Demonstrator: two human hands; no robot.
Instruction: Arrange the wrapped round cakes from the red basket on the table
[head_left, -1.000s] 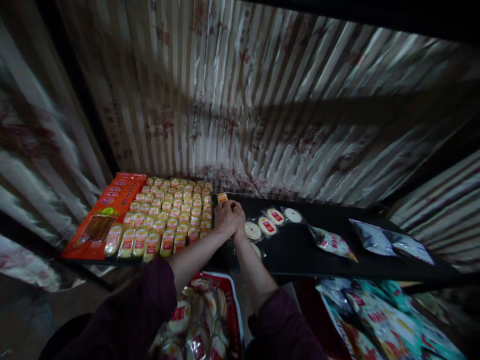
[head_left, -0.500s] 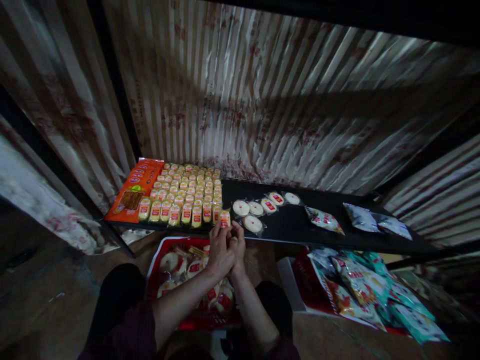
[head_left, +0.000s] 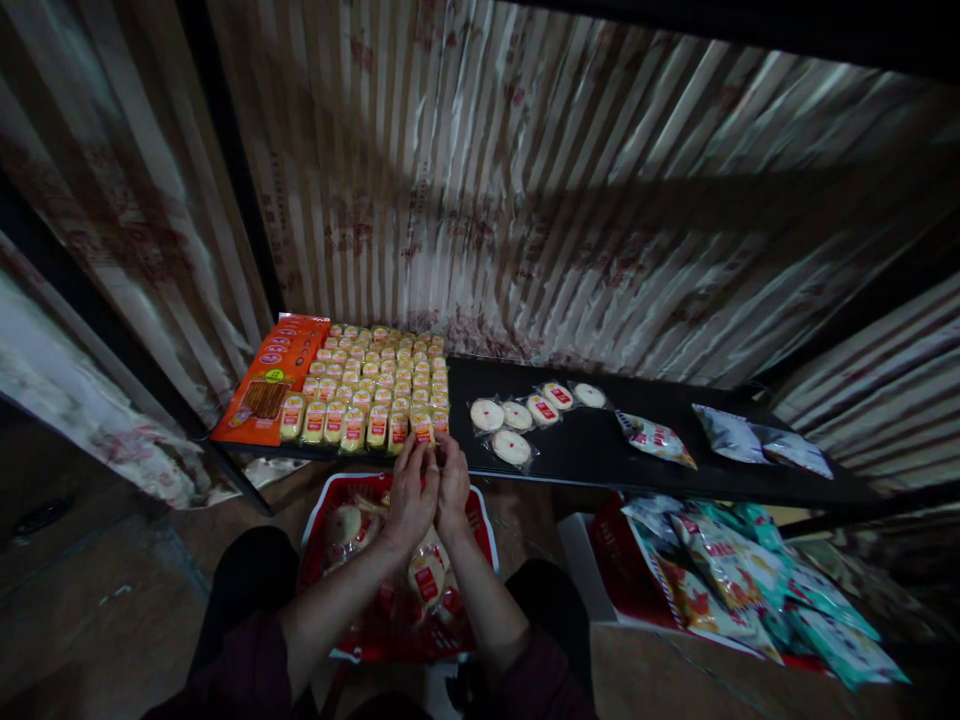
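My left hand (head_left: 409, 497) and my right hand (head_left: 451, 482) are close together at the shelf's front edge. Their fingertips close on a small yellow wrapped cake (head_left: 422, 427) with a red and white label, at the right end of the front row; the fingers partly hide its lower part. Rows of like wrapped cakes (head_left: 352, 430) stand packed side by side on the black shelf (head_left: 577, 455). Below my forearms sits a red basket (head_left: 480, 530) with a white rim, holding round packaged pastries (head_left: 426, 580).
An orange snack packet (head_left: 270, 385) lies at the shelf's left end. Right of the cakes are several round white pastries (head_left: 512, 447), a snack bag (head_left: 655, 440) and silvery bags (head_left: 729, 436). A second basket (head_left: 611, 570) of snack bags stands lower right. A dark post (head_left: 232, 160) rises at left.
Both hands have moved slightly left and down with the wrapped cake, from the gap beside the front row to in front of its right end. The view has shifted slightly.
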